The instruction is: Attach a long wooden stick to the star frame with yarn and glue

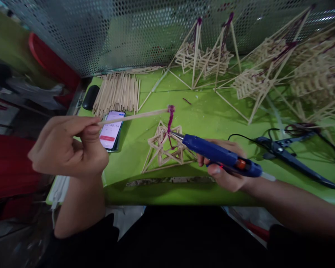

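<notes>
the stick [134, 116] is thin and pale with purple yarn [171, 118] wound at its right tip, the yarn hanging down to a small stick frame [164, 149] on the green table [212, 111] at frame centre. the left hand [68, 147] at centre left pinches the stick's left end, so the stick runs rightward from it. the right hand [225, 165] at lower right grips a blue glue gun [217, 155], nozzle touching the yarn by the frame

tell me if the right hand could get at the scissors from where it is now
Probably yes. The scissors lie flat on the green table just beside the right hand, with nothing between them. But that hand is holding the blue glue gun, so it isn't free.
</notes>
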`<state>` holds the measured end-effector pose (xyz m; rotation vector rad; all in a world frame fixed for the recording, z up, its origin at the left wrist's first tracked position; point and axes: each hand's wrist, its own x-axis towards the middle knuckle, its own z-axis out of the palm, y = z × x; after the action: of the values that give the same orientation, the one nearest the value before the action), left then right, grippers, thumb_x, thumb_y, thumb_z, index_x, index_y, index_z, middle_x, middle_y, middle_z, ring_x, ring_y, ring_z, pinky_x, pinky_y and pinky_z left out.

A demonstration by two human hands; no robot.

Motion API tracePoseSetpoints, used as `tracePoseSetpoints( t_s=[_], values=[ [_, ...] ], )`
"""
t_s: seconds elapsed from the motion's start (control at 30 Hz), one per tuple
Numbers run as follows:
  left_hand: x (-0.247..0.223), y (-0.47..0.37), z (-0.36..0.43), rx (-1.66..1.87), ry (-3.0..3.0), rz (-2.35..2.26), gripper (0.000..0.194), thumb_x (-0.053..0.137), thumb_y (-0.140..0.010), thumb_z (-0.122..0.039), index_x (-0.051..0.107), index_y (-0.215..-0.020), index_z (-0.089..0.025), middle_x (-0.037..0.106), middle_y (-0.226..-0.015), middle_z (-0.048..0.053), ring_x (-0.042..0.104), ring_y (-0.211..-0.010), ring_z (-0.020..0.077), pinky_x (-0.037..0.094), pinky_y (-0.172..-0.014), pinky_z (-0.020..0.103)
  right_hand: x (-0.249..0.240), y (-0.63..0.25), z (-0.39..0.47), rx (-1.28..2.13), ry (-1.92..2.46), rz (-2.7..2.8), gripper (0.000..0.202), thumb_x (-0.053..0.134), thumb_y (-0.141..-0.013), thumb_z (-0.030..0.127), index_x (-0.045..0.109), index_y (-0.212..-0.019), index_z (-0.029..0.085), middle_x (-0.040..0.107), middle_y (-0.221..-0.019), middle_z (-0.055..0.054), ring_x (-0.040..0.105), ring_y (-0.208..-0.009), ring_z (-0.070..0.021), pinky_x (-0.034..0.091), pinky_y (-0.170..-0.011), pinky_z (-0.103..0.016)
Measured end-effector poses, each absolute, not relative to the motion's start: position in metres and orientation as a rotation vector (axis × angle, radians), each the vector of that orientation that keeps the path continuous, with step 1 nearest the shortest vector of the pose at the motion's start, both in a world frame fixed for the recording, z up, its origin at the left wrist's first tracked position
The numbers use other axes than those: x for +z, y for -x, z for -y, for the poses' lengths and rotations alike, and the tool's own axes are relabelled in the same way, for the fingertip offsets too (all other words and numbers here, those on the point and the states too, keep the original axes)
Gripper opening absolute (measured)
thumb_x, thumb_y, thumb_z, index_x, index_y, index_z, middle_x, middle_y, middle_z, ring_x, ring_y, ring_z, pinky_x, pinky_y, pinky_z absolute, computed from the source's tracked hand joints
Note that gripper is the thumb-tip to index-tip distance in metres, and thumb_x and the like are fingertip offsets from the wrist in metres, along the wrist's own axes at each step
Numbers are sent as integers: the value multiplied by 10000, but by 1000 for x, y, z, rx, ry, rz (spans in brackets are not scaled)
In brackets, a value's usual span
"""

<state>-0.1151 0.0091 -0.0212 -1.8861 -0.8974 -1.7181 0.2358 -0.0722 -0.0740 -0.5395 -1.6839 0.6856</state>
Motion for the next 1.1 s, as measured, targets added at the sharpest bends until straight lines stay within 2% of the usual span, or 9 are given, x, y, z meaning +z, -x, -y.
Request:
tracePoseSetpoints(
  t_s=[0.17,0.37,0.5,0.6,0.73,0.9,1.1],
  values=[
    [-22,115,-12,-1736,1877,891,202,859,-1006,-394,957,-969,-222,825,-748,69,770,-704,239,549,-695,362,-74,-237,73,696,565,1708,191,848,-978,348,694,-964,237,693,-788,-9,645,-583,-144,516,-527,-296],
    [-22,115,-12,-1728,1874,874,203,838,-1033,-399,951,-993,-235,821,-757,69,763,-709,235,555,-688,361,-69,-243,77,754,582,1760,167,870,-1035,366,725,-1062,290,741,-830,-22,702,-620,-189,590,-540,-328],
    [-22,116,-12,-1715,1881,888,231,830,-1032,-418,961,-1002,-230,836,-775,84,773,-719,247,565,-697,373,-70,-243,81,802,627,1735,198,843,-1077,430,764,-1057,249,779,-885,-46,751,-677,-186,628,-594,-320],
    [-23,115,-12,-1749,1878,879,249,843,-1019,-426,970,-991,-215,836,-761,95,777,-712,243,571,-703,369,-71,-244,82,772,607,1725,240,812,-1093,437,764,-992,224,763,-846,-35,745,-664,-170,613,-586,-304],
    [-22,114,-13,-1772,1872,881,259,861,-1028,-424,969,-963,-198,839,-756,104,785,-717,227,572,-712,345,-70,-245,82,755,611,1778,215,808,-1098,407,766,-995,223,748,-825,-19,715,-638,-152,598,-577,-290],
    [-22,114,-13,-1750,1867,875,298,857,-1054,-457,957,-948,-198,830,-744,97,777,-709,222,563,-709,343,-72,-246,85,783,639,1742,292,806,-1104,485,793,-1009,209,771,-852,-46,733,-651,-172,631,-607,-321],
    [-22,114,-12,-1719,1875,899,304,820,-1091,-477,935,-971,-222,812,-765,75,763,-726,235,548,-708,372,-72,-249,85,785,633,1765,263,794,-1110,486,799,-1054,229,788,-861,-38,759,-656,-179,648,-600,-313]
  ],
)
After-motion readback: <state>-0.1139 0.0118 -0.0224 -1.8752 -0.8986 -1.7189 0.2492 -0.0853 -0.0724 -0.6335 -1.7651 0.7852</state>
